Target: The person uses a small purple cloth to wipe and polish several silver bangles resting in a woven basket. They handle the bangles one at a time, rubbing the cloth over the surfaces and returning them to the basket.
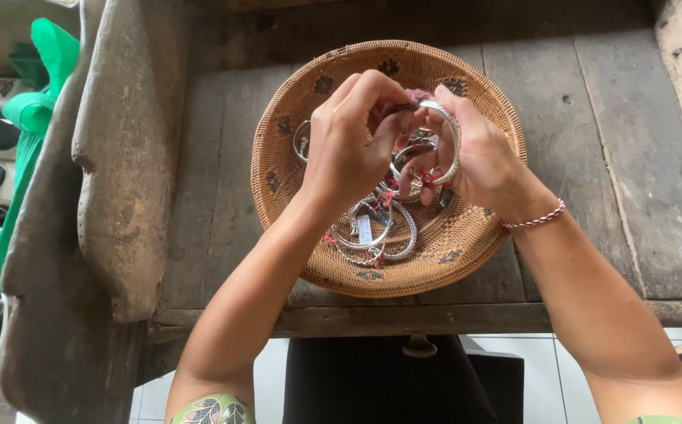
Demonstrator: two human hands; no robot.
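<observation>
Both hands are working over a woven basket (294,180) sitting on the wooden desk (592,141). The right hand (482,161) is holding a silver bangle (452,137), its grip closed around the band. The left hand (349,149) is pinching a small purple cloth (415,96) against the bangle's top. Just below both grips, more silver bangles (376,232) with red tags are lying in the basket.
</observation>
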